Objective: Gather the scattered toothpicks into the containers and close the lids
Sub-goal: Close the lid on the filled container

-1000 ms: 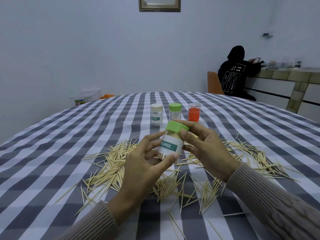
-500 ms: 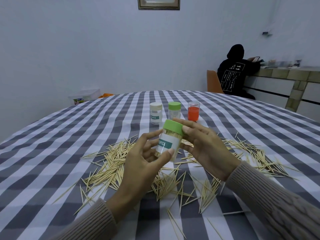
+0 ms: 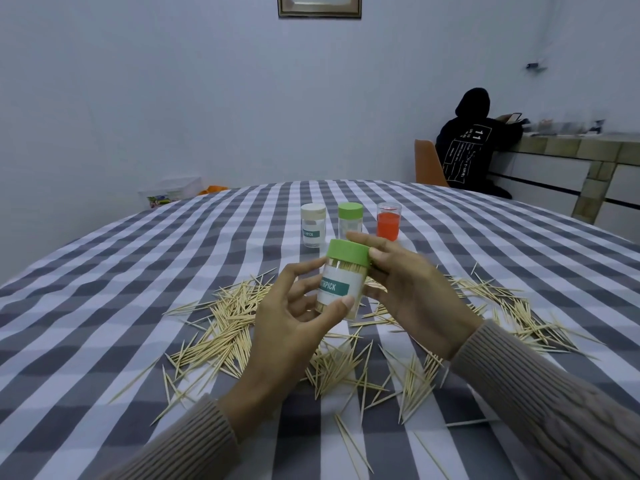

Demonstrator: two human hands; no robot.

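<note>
1. Gripping a clear cylindrical jar (image 3: 341,289) above the table (image 3: 138,271), the left hand (image 3: 294,327) curled around its lower body, thumb pressed on the white paper label with its teal band.
2. The right hand (image 3: 412,292) closed its fingers on the jar's smooth green lid (image 3: 349,251), fingertips wrapped round the rim.
3. The jar was tilted slightly, packed with pale wooden toothpicks visible through the plastic beneath the lid.
4. Loose toothpicks (image 3: 225,327), thin, pointed and straw-coloured, lay scattered in crossed heaps on the cloth below and to both sides of the hands.
5. The cloth was a soft grey-and-white check with gentle wrinkles, covering a rounded table.
6. Farther back stood three small upright cylinders in a row: a cream-lidded jar (image 3: 313,225), a green-lidded jar (image 3: 349,220) and a clear cup (image 3: 388,221) with orange-red contents.
7. Both sleeves were ribbed beige knit; the right sleeve (image 3: 554,410) showed a cable pattern.
8. A person in a dark hooded top (image 3: 474,147) sat at a tiled counter beyond the table.
</note>
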